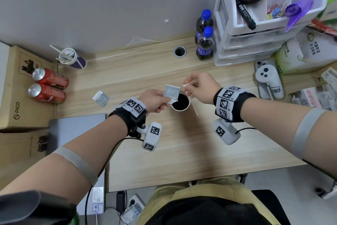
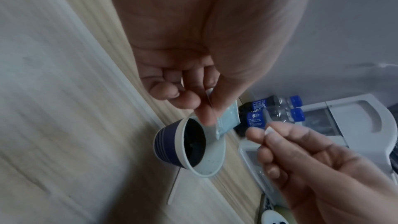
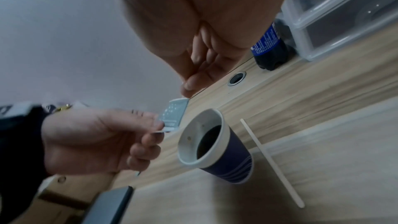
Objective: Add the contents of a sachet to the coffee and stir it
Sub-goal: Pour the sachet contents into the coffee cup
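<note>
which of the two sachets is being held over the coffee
The sachet pinched in the left hand, beside the coffee cup rim. The other sachet lies flat on the desk, left of the hands, untouched.

A small silver-blue sachet hangs upright at the rim of a purple paper cup of black coffee; a wooden stirrer lies beside it on the table.

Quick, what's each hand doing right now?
Left hand: pinches the sachet over the cup.
Right hand: pinches a small torn-off strip.
</note>
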Available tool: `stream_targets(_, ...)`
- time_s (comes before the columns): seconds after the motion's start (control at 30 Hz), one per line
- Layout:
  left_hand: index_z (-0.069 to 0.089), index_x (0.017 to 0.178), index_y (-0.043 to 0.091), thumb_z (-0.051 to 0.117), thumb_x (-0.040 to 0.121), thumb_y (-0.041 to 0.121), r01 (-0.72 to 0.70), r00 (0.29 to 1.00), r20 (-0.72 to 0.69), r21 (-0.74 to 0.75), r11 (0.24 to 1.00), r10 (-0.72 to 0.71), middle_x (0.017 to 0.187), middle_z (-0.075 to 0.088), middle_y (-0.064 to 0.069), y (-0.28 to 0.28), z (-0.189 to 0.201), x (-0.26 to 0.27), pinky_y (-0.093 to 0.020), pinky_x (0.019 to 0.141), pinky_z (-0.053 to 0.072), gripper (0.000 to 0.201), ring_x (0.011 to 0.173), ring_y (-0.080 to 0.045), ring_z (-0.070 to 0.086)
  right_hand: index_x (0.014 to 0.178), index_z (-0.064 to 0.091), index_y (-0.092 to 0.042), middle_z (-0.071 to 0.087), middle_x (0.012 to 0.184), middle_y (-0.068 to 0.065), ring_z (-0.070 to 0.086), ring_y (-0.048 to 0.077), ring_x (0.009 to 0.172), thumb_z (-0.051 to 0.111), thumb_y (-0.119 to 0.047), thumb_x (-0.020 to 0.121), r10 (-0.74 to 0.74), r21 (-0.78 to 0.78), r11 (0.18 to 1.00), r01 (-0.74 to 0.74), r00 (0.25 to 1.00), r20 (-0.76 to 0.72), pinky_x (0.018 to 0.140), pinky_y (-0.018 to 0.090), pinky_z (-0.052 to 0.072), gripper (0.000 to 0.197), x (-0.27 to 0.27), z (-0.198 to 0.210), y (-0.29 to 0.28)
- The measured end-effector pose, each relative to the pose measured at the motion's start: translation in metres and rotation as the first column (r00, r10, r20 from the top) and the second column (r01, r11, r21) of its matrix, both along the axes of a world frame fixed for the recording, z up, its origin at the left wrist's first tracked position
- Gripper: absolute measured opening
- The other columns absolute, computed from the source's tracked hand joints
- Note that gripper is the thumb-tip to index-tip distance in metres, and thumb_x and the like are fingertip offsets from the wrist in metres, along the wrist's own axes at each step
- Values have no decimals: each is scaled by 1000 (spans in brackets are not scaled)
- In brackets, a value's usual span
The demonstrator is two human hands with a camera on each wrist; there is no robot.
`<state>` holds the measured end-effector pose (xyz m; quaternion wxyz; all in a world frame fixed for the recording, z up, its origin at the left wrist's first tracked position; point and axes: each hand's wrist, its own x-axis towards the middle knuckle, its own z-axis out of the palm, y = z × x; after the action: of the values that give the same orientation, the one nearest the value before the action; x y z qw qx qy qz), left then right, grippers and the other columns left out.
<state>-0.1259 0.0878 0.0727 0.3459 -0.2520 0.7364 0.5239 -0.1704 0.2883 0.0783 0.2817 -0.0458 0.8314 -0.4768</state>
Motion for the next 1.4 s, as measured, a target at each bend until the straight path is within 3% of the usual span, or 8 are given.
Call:
stream_targets(0.23,72,97,17,66,94,5,60,995,-83,157,986,-47,71,68,-6,-1,10,7,-21,55,42,14,55,-11,51,97,69,-10,69,70,6,69,13,60,63,-2,87,130,-77,989,-126,990,49,63,20,57,14,7,10,-21)
stream_targets(0.37,74,93,16,64,95,5,73,994,-98,224,972,-52,73,72,-4,-5,14,13,-22,59,43,15,58,-12,53,89,64,-11,73,73,9,70,20,61,67,2,77,110,-32,994,-109,994,13,63,29,59,18,11,12,-35)
stream_targets(0.53,74,92,12,57,99,7,3,996,-89,245,970,19,72,73,-7,-14,14,21,-20,56,45,19,56,-13,55,97,66,-14,72,77,-1,59,4,61,76,-15,73,225,134,969,-207,965,-138,66,26,49,26,11,12,-45)
stream_targets(0.7,71,86,10,54,98,1,-72,991,-93,249,966,98,68,73,-8,-20,14,27,-25,60,45,23,52,-13,57,110,60,-19,61,95,-2,58,16,83,75,-38,74,226,251,951,-179,959,-173,76,33,49,44,14,10,-51)
stream_targets(0.9,57,106,10,54,96,-3,-178,975,-71,310,934,210,62,69,-9,-18,13,28,-27,59,47,17,53,-19,56,91,47,-14,66,78,11,65,14,52,57,-4,92,170,-92,984,-155,965,200,47,21,52,15,21,14,-51)
stream_targets(1.13,58,87,14,47,92,-12,-282,953,18,409,868,302,60,67,-9,-11,12,21,-25,51,48,28,49,-17,57,81,58,-17,64,68,7,63,4,45,47,7,93,155,-163,977,-135,981,116,52,20,54,29,21,10,-47)
stream_targets(1.27,61,89,7,41,94,2,-316,946,92,477,820,311,72,72,-13,-10,17,17,-28,60,50,21,58,-20,63,93,66,0,63,65,7,63,2,44,48,6,91,122,-137,985,-102,981,150,53,16,54,18,18,11,-43)
stream_targets(1.4,58,102,6,51,98,0,-216,974,13,375,901,228,73,74,-11,-5,17,16,-23,57,52,10,59,-18,67,93,68,8,68,70,15,65,13,56,58,-6,88,96,-162,985,-63,974,204,63,25,55,18,16,13,-37)
